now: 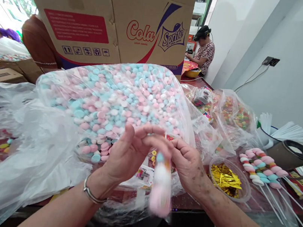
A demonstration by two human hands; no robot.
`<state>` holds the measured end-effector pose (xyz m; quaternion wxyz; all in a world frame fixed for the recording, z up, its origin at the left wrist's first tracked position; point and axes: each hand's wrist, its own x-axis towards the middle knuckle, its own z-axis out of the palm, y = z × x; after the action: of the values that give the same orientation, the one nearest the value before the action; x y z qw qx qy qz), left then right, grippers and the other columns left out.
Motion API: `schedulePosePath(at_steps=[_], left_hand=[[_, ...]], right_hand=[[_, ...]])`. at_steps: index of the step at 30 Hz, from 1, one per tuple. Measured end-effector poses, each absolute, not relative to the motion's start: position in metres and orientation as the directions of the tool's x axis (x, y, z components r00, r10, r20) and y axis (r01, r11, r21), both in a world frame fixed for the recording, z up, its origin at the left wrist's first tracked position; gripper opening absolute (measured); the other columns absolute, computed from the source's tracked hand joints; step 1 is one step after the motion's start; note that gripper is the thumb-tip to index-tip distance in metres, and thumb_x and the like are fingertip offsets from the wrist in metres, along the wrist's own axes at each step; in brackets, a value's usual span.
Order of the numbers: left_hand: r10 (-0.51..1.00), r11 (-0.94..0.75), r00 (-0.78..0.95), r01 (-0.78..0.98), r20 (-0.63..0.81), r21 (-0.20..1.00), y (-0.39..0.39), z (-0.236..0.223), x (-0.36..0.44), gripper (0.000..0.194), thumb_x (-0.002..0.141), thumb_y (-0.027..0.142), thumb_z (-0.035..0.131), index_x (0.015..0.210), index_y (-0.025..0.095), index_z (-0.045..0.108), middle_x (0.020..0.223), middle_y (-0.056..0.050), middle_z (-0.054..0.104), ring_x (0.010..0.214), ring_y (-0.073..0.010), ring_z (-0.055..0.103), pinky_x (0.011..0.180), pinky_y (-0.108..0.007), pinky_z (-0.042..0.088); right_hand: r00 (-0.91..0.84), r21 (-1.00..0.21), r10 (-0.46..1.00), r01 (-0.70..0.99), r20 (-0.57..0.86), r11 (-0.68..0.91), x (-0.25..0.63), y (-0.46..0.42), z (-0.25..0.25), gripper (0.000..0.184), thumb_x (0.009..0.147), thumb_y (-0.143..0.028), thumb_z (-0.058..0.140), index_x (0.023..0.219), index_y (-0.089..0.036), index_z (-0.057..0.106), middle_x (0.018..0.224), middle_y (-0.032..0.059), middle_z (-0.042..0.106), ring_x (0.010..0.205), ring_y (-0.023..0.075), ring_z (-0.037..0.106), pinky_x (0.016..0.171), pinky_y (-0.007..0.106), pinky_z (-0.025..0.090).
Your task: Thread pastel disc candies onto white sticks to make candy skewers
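Observation:
A marshmallow skewer [162,187] with pink, white and blue pieces hangs head down between my hands, blurred by motion. Its upper end is pinched in the fingers of my right hand [189,166]. My left hand [129,157], thumb apart and fingers stretched out, reaches across to the skewer's top; whether it touches is unclear. Behind both hands lies a big clear bag of pastel marshmallows [124,102], with loose pieces at its near mouth. Right of my right hand is a round tub of gold twist ties [227,179].
Finished marshmallow skewers [265,168] lie at the right, near a dark jug [290,157] and a container of white sticks [288,132]. Bags of colourful gummies [228,113] sit behind. A large carton [119,21] stands at the back; a person [205,51] sits beyond it.

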<state>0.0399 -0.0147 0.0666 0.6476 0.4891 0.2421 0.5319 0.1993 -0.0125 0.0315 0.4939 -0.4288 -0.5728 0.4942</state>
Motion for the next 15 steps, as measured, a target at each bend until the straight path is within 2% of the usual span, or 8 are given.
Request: schedulePosePath(at_steps=[1, 3, 5, 6, 9, 11, 13, 15], left_hand=[[0.896, -0.058, 0.392, -0.366, 0.210, 0.929, -0.015, 0.070, 0.033, 0.057, 0.090, 0.067, 0.045, 0.090, 0.018, 0.074, 0.069, -0.007, 0.072, 0.073, -0.0249, 0.066, 0.084, -0.041, 0.049], [0.879, -0.053, 0.467, -0.100, 0.094, 0.994, -0.016, 0.070, 0.023, 0.055, 0.092, 0.062, 0.048, 0.078, 0.016, 0.076, 0.059, -0.007, 0.069, 0.063, -0.0226, 0.064, 0.078, -0.038, 0.049], [0.916, -0.010, 0.400, 0.084, -0.025, 0.996, -0.018, 0.062, 0.021, 0.054, 0.095, 0.057, 0.047, 0.075, 0.016, 0.075, 0.062, -0.007, 0.070, 0.068, -0.0219, 0.064, 0.077, -0.034, 0.048], [0.934, 0.026, 0.352, 0.090, -0.056, 0.996, -0.019, 0.057, 0.022, 0.053, 0.095, 0.056, 0.046, 0.075, 0.016, 0.075, 0.067, -0.007, 0.071, 0.073, -0.0221, 0.065, 0.078, -0.033, 0.049], [0.970, 0.093, 0.238, -0.171, -0.051, 0.981, -0.023, 0.045, 0.036, 0.032, 0.090, 0.046, 0.060, 0.083, 0.017, 0.072, 0.086, -0.006, 0.074, 0.080, -0.0203, 0.065, 0.076, -0.030, 0.050], [0.984, 0.105, 0.171, -0.341, -0.048, 0.934, -0.028, 0.044, 0.044, 0.018, 0.084, 0.034, 0.068, 0.090, 0.018, 0.069, 0.089, -0.004, 0.073, 0.079, -0.0181, 0.065, 0.074, -0.028, 0.051], [0.998, 0.058, 0.060, -0.419, -0.036, 0.906, -0.034, 0.050, 0.043, 0.017, 0.079, 0.027, 0.072, 0.094, 0.019, 0.067, 0.088, -0.002, 0.072, 0.076, -0.0154, 0.065, 0.071, -0.025, 0.051], [0.998, -0.004, -0.057, -0.403, -0.021, 0.915, -0.045, 0.059, 0.026, 0.020, 0.078, 0.027, 0.074, 0.095, 0.021, 0.065, 0.083, 0.000, 0.071, 0.061, -0.0099, 0.059, 0.061, -0.020, 0.048]], right_hand=[[-0.128, -0.988, 0.980, 0.004, 0.151, 0.153, 0.200, -0.011, 0.030, 0.023, 0.085, -0.036, 0.059, 0.069, -0.018, 0.057, 0.061, -0.0042, 0.050, 0.055, 0.0093, 0.042, 0.051, 0.021, 0.035], [-0.102, -0.989, 0.984, -0.017, 0.146, 0.145, 0.199, -0.008, 0.027, 0.021, 0.084, -0.036, 0.061, 0.072, -0.018, 0.059, 0.064, -0.0027, 0.053, 0.059, 0.0105, 0.045, 0.052, 0.022, 0.037], [-0.126, -0.992, 0.987, -0.093, 0.095, 0.084, 0.197, -0.009, 0.027, 0.022, 0.083, -0.039, 0.062, 0.075, -0.019, 0.059, 0.064, -0.0030, 0.053, 0.056, 0.0104, 0.044, 0.052, 0.022, 0.036], [-0.161, -0.990, 0.985, -0.135, 0.062, 0.040, 0.194, -0.012, 0.028, 0.024, 0.083, -0.041, 0.063, 0.076, -0.019, 0.059, 0.063, -0.0038, 0.052, 0.054, 0.0097, 0.042, 0.050, 0.022, 0.035], [-0.291, -0.970, 0.956, -0.221, -0.030, -0.098, 0.183, -0.022, 0.031, 0.028, 0.081, -0.044, 0.064, 0.073, -0.018, 0.057, 0.057, -0.0067, 0.044, 0.049, 0.0069, 0.032, 0.046, 0.020, 0.026], [-0.367, -0.968, 0.926, -0.184, -0.090, -0.168, 0.177, -0.028, 0.033, 0.030, 0.081, -0.044, 0.064, 0.070, -0.018, 0.056, 0.056, -0.0071, 0.042, 0.048, 0.0065, 0.029, 0.045, 0.021, 0.023], [-0.423, -0.990, 0.902, -0.061, -0.087, -0.124, 0.177, -0.031, 0.035, 0.026, 0.082, -0.041, 0.062, 0.071, -0.017, 0.059, 0.059, -0.0052, 0.047, 0.052, 0.0077, 0.035, 0.049, 0.021, 0.028], [-0.464, -0.995, 0.885, 0.102, -0.028, 0.022, 0.185, -0.030, 0.036, 0.020, 0.084, -0.035, 0.059, 0.076, -0.017, 0.063, 0.066, -0.0031, 0.053, 0.060, 0.0097, 0.043, 0.055, 0.022, 0.034]])
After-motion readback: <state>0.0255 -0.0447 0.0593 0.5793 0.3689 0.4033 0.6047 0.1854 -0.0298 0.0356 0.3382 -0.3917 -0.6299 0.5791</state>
